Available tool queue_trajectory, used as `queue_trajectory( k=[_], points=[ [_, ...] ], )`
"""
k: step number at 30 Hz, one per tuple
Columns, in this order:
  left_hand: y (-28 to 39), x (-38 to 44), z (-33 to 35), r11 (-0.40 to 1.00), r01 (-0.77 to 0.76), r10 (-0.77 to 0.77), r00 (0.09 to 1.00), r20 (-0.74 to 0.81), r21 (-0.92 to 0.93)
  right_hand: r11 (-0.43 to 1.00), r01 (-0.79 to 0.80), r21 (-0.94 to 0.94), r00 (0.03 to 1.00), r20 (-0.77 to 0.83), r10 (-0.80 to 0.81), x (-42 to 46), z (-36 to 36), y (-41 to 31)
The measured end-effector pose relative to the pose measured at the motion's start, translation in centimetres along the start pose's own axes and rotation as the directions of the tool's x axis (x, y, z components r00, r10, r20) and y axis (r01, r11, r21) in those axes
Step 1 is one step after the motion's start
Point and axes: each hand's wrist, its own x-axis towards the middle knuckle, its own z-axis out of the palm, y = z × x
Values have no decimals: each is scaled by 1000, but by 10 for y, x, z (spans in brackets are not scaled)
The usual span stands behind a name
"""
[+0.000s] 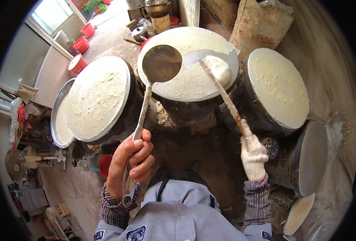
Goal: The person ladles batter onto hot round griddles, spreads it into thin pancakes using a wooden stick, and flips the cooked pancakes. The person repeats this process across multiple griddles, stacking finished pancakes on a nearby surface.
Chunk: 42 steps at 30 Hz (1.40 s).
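My bare left hand (135,158) grips the long handle of a metal ladle (162,63). The ladle's round bowl hangs over the left part of the middle round griddle (193,57). In my right hand (253,155), which wears a white knit glove, is a long thin stick or scraper (223,90). Its far end lies at a lump of wet pale dough (218,69) on that griddle. A thin pale layer of batter (184,81) covers most of the griddle's near side and far rim, with a grey patch bare between them.
Batter-coated griddles stand left (98,99) and right (277,87) on dark drum stoves. A basin of pale liquid (62,120) sits far left. At lower right are a bare griddle (313,159) and a pale round sheet (300,214). A printed sack (260,24) leans behind.
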Motion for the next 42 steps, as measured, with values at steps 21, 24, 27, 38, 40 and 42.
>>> queue_trajectory(
  k=[21,24,27,38,40,42],
  points=[
    [-3,14,-14,994,35,-41,997,-59,-101,771,86,630,954,-275,118,103,-1,-9],
    [9,25,-20,995,43,-47,998,-33,-93,754,-312,578,938,61,341,57,-1,-17],
    [20,42,-17,995,84,-83,996,24,-54,878,-387,281,922,136,362,78,35,-1],
    [51,74,-26,995,104,-104,994,45,-1,432,-685,587,727,508,462,125,-3,-36],
    [52,78,-24,995,98,-99,993,60,16,427,-745,512,665,531,525,125,-5,-39],
    [55,85,-19,994,107,-107,991,83,4,508,-674,536,738,478,476,122,22,-45]
  ],
)
